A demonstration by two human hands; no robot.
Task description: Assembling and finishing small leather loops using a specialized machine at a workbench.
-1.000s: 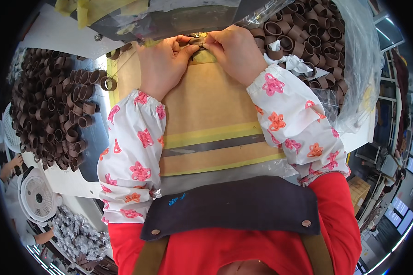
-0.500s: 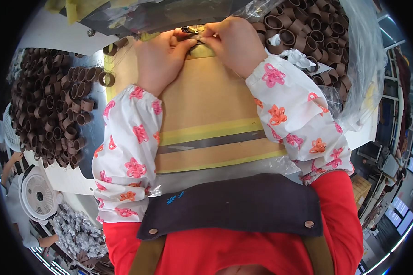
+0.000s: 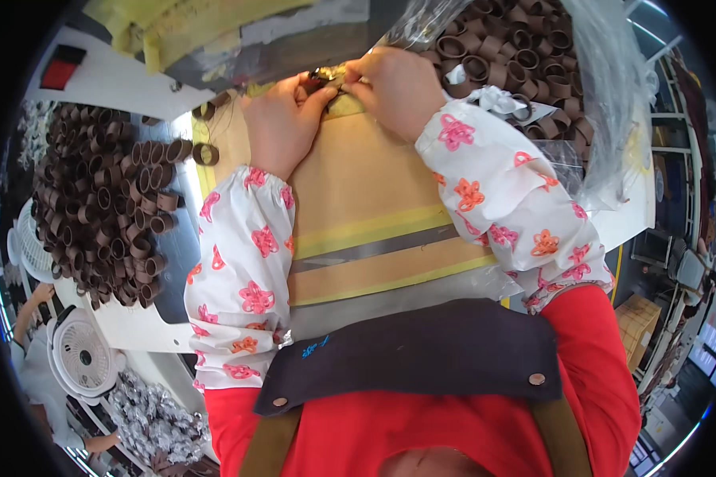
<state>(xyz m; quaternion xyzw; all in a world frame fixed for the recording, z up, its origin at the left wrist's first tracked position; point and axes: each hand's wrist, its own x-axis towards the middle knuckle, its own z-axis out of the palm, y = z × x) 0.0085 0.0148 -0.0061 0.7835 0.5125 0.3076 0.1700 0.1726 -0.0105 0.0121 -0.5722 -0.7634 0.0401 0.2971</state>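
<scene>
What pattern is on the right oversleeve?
Pink and orange flowers on white; the right oversleeve shows best in the head view.

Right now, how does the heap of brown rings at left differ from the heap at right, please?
The left heap has short rows of rings at its inner edge; the right heap looks jumbled. Clear plastic lies along the right heap's outer side; the left heap's inner side meets a grey surface. White crumpled material sits at the right heap, none on the left heap. Both hold brown, open rings.
</scene>
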